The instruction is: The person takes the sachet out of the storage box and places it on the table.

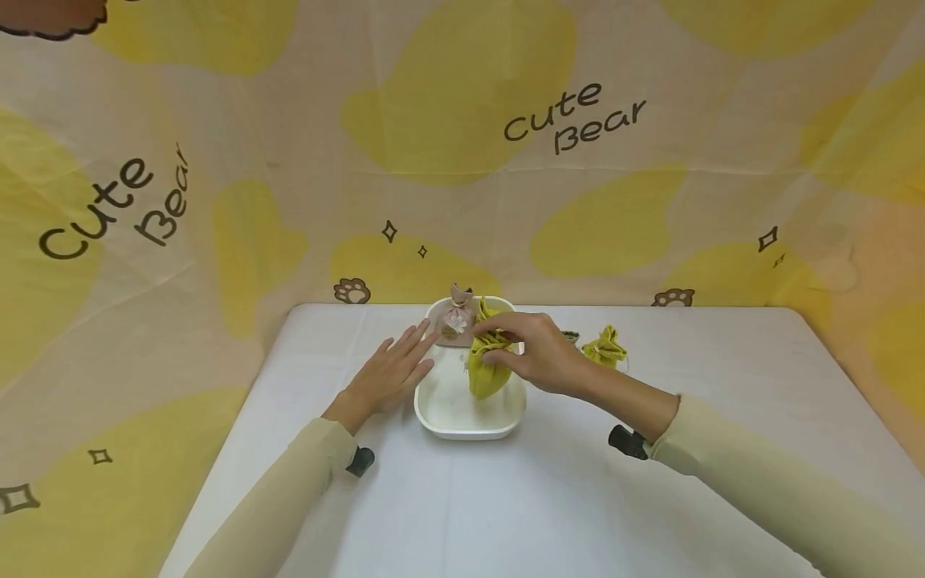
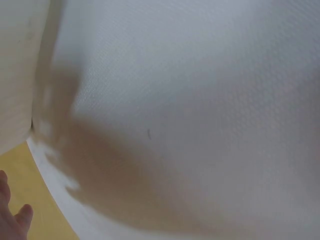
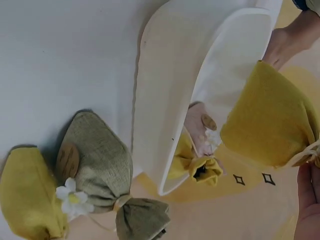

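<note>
Over the front half of a white tray [image 1: 470,429], my right hand [image 1: 543,351] pinches a yellow cloth drawstring pouch [image 1: 488,379] near its tied neck, its full end hanging down. My left hand [image 1: 393,369] lies flat with fingers spread by the tray's left rim, fingertips right at the edge. Inside the tray's far end sits a pink pouch [image 1: 458,319] with a white flower and a small brown tag. Beside it the right wrist view shows another yellow pouch [image 3: 210,169]. The left wrist view catches only a few fingers [image 2: 23,218] at its lower left corner.
Right of the tray stand a grey-green pouch [image 3: 102,155] with a brown tag and white flower, and a further yellow pouch [image 1: 605,347]. A white cloth covers the table [image 1: 448,514]. A printed yellow curtain [image 1: 462,201] hangs behind.
</note>
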`<move>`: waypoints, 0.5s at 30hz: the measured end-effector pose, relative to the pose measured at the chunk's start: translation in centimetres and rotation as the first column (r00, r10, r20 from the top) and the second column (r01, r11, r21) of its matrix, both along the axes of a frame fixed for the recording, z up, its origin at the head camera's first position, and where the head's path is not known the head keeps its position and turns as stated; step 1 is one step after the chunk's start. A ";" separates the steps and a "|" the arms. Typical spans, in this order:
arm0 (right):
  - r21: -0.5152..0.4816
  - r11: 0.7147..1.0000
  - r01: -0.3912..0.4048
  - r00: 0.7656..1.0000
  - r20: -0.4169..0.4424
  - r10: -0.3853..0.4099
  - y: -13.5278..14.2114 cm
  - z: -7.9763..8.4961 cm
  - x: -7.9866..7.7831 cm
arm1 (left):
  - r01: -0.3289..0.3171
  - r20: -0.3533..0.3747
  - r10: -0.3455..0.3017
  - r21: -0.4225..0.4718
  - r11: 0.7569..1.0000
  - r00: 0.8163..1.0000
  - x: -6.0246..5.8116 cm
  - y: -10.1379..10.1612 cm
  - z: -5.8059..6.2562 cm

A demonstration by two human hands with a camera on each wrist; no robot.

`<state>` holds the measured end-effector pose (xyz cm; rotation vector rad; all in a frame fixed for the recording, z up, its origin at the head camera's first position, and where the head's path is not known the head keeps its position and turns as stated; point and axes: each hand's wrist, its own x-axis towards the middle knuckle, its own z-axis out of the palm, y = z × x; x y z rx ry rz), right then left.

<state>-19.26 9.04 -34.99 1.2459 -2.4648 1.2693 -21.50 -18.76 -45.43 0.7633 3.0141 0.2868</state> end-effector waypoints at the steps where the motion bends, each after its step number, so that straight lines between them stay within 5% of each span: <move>1: -0.016 1.000 -0.003 1.000 -0.008 0.003 0.3 0.2 0.1 | 0.000 -0.003 0.000 -0.003 1.000 1.000 0.0 0.0 0.0; 15: -0.020 1.000 0.013 0.996 0.088 -0.011 5.8 0.0 1.2 | 0.011 -0.012 -0.011 0.006 1.000 1.000 0.1 0.0 0.0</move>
